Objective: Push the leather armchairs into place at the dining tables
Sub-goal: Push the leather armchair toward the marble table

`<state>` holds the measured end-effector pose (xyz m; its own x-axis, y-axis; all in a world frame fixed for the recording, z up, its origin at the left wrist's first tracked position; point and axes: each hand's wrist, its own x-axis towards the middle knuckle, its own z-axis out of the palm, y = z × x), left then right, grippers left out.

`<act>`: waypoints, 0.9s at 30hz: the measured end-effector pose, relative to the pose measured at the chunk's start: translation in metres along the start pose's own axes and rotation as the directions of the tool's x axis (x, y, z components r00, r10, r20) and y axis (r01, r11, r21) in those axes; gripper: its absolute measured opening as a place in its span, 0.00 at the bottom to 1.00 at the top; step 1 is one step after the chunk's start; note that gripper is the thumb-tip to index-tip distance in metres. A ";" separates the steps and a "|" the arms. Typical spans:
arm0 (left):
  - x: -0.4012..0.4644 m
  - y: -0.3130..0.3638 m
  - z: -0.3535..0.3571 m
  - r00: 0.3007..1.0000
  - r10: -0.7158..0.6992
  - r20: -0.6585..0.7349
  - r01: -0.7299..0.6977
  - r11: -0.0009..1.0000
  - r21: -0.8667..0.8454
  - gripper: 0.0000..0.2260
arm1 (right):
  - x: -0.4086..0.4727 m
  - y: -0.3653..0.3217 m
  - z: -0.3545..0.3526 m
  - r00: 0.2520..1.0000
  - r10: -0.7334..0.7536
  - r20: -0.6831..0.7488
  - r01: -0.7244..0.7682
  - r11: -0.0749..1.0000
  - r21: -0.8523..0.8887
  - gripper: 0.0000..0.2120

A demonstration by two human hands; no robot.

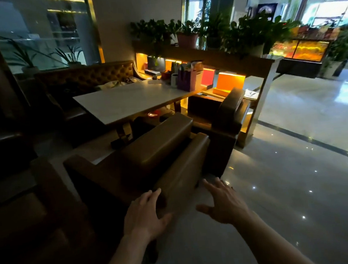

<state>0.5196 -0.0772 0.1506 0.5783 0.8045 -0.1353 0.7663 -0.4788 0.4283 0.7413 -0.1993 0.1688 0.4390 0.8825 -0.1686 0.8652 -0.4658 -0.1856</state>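
Observation:
A brown leather armchair (160,151) stands at an angle in front of the white dining table (129,101), its back toward me. My left hand (144,214) rests with spread fingers against the near corner of its right armrest. My right hand (223,203) hovers open just right of that armrest, fingers apart, touching nothing that I can see. A second, darker armchair (227,111) sits further right, tucked close to the table's far end.
A tufted leather bench (85,76) lines the far side of the table. A lit shelf divider (233,79) topped with potted plants stands behind. Another dark seat (29,216) is at my left. Glossy tile floor (287,175) opens to the right.

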 end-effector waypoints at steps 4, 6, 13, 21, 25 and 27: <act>0.053 0.036 0.021 1.000 -0.007 0.004 0.006 1.000 0.022 0.41 | 0.044 0.043 -0.002 1.000 0.004 0.015 -0.004 1.000 0.004 0.48; 0.086 0.046 0.034 1.000 -0.021 0.003 0.021 1.000 0.018 0.41 | 0.074 0.061 0.000 0.999 -0.002 0.039 0.001 1.000 0.001 0.48; 0.234 0.071 0.086 0.992 -0.117 0.036 0.119 0.992 -0.038 0.42 | 0.215 0.120 -0.004 0.985 -0.063 0.160 0.071 0.997 -0.044 0.47; 0.345 0.091 0.110 0.971 -0.222 0.091 0.229 0.971 -0.069 0.44 | 0.362 0.163 -0.009 0.947 -0.166 0.274 0.184 0.982 -0.044 0.48; 0.385 0.079 0.119 0.942 -0.324 0.087 0.330 0.942 -0.066 0.46 | 0.435 0.174 0.005 0.910 -0.245 0.334 0.280 0.958 -0.060 0.49; 0.400 0.071 0.129 0.915 -0.393 0.088 0.400 0.914 -0.074 0.47 | 0.475 0.178 0.014 0.885 -0.292 0.362 0.341 0.937 -0.078 0.49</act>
<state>0.8418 0.1657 0.0121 0.2524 0.8938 -0.3708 0.9106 -0.0898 0.4034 1.1004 0.1364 0.0421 0.0485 0.8939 -0.4457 0.9791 -0.1308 -0.1556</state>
